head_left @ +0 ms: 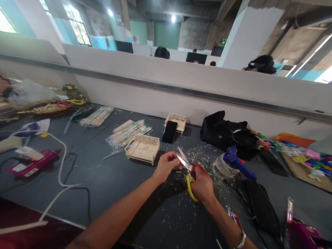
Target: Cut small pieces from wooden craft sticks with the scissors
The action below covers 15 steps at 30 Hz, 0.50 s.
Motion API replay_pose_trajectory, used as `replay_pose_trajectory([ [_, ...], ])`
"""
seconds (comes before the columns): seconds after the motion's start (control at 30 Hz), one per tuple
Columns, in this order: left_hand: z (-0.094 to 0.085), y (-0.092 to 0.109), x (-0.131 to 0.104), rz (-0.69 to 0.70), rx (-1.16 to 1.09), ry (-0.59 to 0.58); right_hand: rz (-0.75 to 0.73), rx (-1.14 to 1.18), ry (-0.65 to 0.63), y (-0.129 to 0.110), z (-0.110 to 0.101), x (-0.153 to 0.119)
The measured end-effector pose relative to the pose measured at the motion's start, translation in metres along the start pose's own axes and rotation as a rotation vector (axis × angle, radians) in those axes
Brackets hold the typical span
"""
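My right hand (203, 185) grips a pair of scissors (184, 162) with red and yellow handles, its blades spread and pointing up and left. Beside the blades, the fingers of my left hand (166, 166) are pinched together; whatever they hold is too small to make out. Small pale cuttings (192, 152) are scattered on the dark table around both hands. Just left of my left hand stands a miniature bench (142, 149) made of thin wooden sticks. Farther back, a black phone (169, 132) leans against a second miniature bench (178, 121).
Plastic-wrapped stick bundles (128, 133) lie left of centre. A blue glue gun (238, 162) rests by a clear round container (223, 166) at right, before a black bag (223, 129). A magenta glue gun (33, 164) and white cable (62, 159) occupy the left. A partition (155, 93) closes off the back.
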<state>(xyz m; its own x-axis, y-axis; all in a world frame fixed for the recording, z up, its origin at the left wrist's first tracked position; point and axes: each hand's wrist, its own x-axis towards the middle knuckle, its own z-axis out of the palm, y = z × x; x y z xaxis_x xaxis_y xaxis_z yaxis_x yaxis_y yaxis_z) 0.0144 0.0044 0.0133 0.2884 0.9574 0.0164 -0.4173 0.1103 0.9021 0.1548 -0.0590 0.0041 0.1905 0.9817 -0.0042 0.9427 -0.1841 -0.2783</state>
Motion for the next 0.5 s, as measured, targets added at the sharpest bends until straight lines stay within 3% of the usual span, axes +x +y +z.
replay_pose_trajectory([
  [0.3,-0.004,-0.006,0.002,-0.024,-0.028,0.008,0.002,0.041,0.015,0.003,0.002,0.002],
  [0.5,-0.003,-0.006,0.003,-0.076,-0.146,0.016,0.007,0.118,0.115,0.015,0.003,0.007],
])
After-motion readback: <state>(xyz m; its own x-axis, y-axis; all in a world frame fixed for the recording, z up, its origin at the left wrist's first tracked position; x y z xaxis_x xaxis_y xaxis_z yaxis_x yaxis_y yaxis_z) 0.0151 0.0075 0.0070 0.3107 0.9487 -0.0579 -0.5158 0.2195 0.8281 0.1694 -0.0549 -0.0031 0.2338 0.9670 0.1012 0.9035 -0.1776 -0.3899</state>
